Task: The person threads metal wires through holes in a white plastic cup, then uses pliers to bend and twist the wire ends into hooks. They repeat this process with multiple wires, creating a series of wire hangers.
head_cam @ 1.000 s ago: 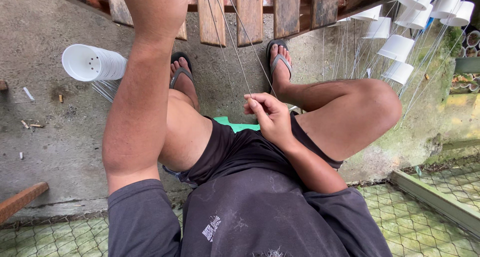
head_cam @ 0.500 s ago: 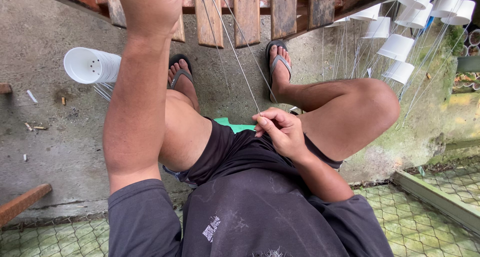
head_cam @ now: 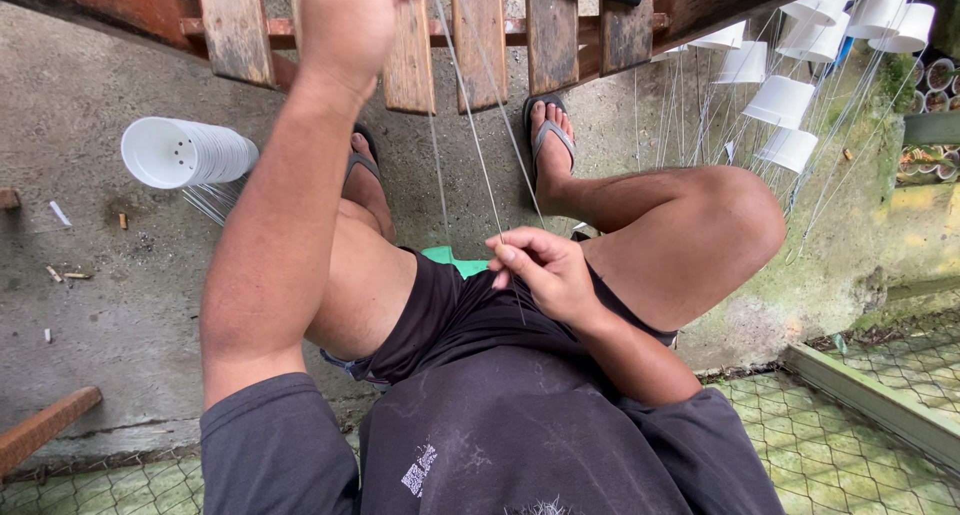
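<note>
The left hand (head_cam: 345,25) is reaching up at the top edge, fingers closed on the upper ends of three thin wires (head_cam: 470,125). The right hand (head_cam: 545,270) is pinching their lower ends between thumb and forefinger, above the lap. The wires are running taut between both hands. One stack of white pots (head_cam: 185,153) is lying on the concrete at left. About seven pots (head_cam: 780,100) are hanging at right.

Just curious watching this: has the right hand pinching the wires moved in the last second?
Barely: the right hand stays by the green seat edge, shifting slightly toward the right knee.
</note>
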